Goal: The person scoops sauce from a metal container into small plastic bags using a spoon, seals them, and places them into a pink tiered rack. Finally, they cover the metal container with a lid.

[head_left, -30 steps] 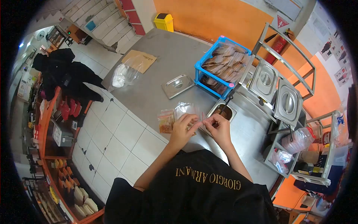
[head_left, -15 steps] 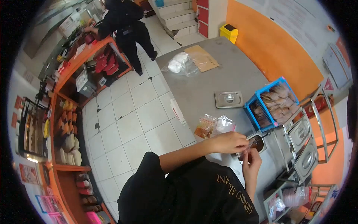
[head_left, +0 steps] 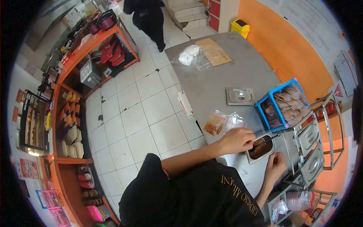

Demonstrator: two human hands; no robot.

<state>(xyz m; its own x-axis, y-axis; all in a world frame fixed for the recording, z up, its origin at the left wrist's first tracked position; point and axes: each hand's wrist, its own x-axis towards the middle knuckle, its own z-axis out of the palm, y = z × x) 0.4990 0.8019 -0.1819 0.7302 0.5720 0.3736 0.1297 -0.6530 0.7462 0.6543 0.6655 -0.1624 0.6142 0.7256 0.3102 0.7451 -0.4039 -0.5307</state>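
Observation:
My left hand (head_left: 239,140) hovers at the left rim of a rectangular steel pan (head_left: 251,160) of brown sauce, its fingers curled together. A spoon with a black handle (head_left: 275,136) rests in the pan, sticking out over the far right corner. My right hand (head_left: 275,165) is at the pan's right side, fingers bent in towards the thumb; I cannot tell what, if anything, either hand holds. Just beyond my left hand lie a small clear bag with orange-brown contents (head_left: 216,122) and a stack of clear plastic bags (head_left: 234,121).
A steel lid (head_left: 240,96) lies near a blue basket (head_left: 269,114) full of small packets. More lids (head_left: 310,136) stand in a metal rack at the right. A clear bag with white contents (head_left: 189,55) and brown paper (head_left: 216,52) lie far back. A person in black (head_left: 149,23) is beyond the table.
My hands, together over the pan before, have come apart, the right one moving right and down. The person in black has moved away from the orange counter. The whole view has shifted slightly.

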